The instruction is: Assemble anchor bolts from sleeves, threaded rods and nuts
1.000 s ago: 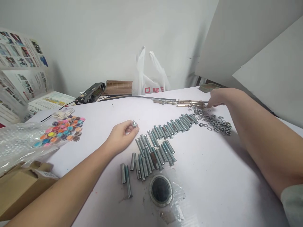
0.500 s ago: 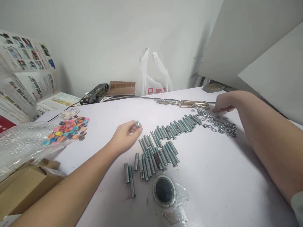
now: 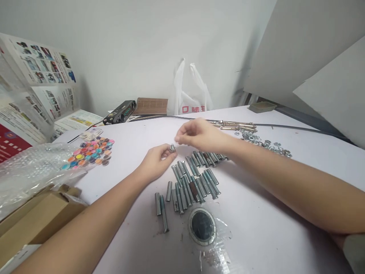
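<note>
My left hand is closed around a silver metal bolt, whose end sticks up between thumb and fingers. Just above and to the right of it, my right hand has its thumb and fingertips pinched together. Whatever those fingertips hold is too small to make out. Beside my left hand lie rows of metal sleeves and bolts, one of them rusty brown. Under my right forearm another row of bolts is partly hidden. Loose nuts and washers are scattered beyond that forearm, which covers some of them.
Brass-coloured bolts lie near the table's back edge, by a shallow tray. A round dark disc is taped down in front. Colourful caps, a clear plastic bag and a cardboard box occupy the left. A white bag stands behind.
My right hand has come from the nuts and washers at the right over to my left hand, fingertips pinched. My left hand still grips the bolt. The view has shifted slightly.
</note>
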Demonstrator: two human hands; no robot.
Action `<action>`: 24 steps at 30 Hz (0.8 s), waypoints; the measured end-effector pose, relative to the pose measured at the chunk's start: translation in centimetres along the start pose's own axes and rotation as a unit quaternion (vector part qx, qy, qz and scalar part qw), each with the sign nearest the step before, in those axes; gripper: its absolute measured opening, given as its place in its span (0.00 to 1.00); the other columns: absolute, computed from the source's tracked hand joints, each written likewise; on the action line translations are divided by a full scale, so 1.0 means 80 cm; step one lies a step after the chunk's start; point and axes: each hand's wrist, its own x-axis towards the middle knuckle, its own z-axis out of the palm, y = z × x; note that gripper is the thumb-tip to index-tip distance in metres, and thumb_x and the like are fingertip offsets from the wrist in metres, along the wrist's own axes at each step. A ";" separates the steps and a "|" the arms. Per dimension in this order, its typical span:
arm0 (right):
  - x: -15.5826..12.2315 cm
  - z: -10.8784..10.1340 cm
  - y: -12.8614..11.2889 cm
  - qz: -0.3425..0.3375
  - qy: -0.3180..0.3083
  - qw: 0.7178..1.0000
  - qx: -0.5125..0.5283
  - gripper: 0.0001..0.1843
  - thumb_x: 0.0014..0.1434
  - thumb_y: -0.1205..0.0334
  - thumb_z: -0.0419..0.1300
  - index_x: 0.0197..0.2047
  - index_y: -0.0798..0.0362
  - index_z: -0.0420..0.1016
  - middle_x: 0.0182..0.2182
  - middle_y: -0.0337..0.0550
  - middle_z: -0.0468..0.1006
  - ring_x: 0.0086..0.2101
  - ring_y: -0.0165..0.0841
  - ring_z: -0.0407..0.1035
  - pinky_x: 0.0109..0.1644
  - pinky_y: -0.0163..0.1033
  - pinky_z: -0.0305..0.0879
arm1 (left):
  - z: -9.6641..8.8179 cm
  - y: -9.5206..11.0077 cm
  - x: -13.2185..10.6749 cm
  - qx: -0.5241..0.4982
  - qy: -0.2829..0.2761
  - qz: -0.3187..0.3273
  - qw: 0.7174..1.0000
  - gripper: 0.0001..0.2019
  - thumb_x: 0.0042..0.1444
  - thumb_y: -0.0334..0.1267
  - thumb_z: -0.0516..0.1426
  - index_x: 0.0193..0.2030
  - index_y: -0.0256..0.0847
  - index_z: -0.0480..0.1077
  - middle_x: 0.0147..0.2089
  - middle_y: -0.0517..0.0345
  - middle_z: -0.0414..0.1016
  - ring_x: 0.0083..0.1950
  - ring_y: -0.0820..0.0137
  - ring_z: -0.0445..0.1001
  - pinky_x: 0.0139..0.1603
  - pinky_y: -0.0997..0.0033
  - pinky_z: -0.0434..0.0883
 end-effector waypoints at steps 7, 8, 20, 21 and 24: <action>0.016 0.046 0.029 0.030 0.048 0.998 0.037 0.11 0.56 0.57 0.60 0.32 0.58 0.76 0.25 0.40 0.74 0.24 0.25 0.63 0.28 0.32 0.58 | 0.003 -0.005 0.003 -0.007 -0.005 0.018 1.000 0.11 0.58 0.44 0.54 0.36 0.37 0.70 0.31 0.61 0.72 0.33 0.71 0.67 0.36 0.72 0.61; 0.016 0.046 0.030 0.035 0.044 0.998 0.040 0.12 0.56 0.56 0.60 0.32 0.58 0.76 0.25 0.40 0.74 0.24 0.25 0.62 0.27 0.32 0.57 | 0.003 -0.006 0.004 -0.009 -0.006 0.017 1.000 0.11 0.58 0.44 0.54 0.37 0.37 0.70 0.31 0.61 0.71 0.33 0.72 0.67 0.36 0.72 0.61; 0.003 0.064 0.052 -0.138 0.101 0.982 -0.079 0.12 0.60 0.58 0.58 0.42 0.56 0.76 0.37 0.43 0.77 0.38 0.31 0.68 0.45 0.38 0.63 | 0.004 -0.007 0.003 -0.028 -0.003 0.039 0.999 0.08 0.59 0.38 0.53 0.38 0.38 0.72 0.31 0.64 0.71 0.34 0.73 0.67 0.35 0.74 0.60; 0.002 0.066 0.054 -0.168 0.108 0.974 -0.102 0.11 0.59 0.61 0.58 0.42 0.56 0.77 0.38 0.44 0.76 0.40 0.32 0.68 0.48 0.39 0.62 | 0.004 -0.007 0.003 -0.027 -0.002 0.036 0.999 0.08 0.58 0.37 0.53 0.37 0.37 0.71 0.31 0.64 0.71 0.33 0.74 0.66 0.35 0.75 0.60; 0.001 0.068 0.057 -0.177 0.125 0.968 -0.127 0.10 0.59 0.63 0.59 0.42 0.56 0.78 0.39 0.46 0.75 0.43 0.33 0.67 0.51 0.40 0.62 | 0.004 -0.008 0.003 -0.015 0.001 0.027 1.000 0.07 0.57 0.37 0.54 0.33 0.36 0.70 0.29 0.65 0.69 0.32 0.75 0.64 0.34 0.75 0.59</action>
